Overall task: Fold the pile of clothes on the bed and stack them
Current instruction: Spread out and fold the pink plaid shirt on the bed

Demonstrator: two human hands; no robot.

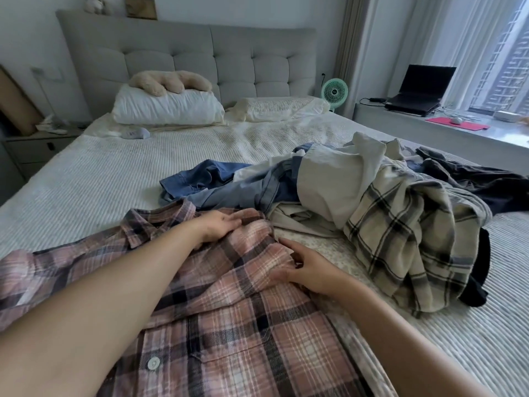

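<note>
Pressing one pink plaid shirt (229,319) on the bed (100,173): left hand (217,227) flat, right hand (309,270) spread loosely. One heap of clothes (357,196) beside; two pillows (169,107).

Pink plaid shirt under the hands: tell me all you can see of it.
The pink plaid shirt looks like soft flannel, checked in pink, white and dark navy. It lies spread and rumpled, unfolded, on the bed, collar toward the headboard, one white button visible. The left hand and right hand both rest on it near its upper right edge.
</note>
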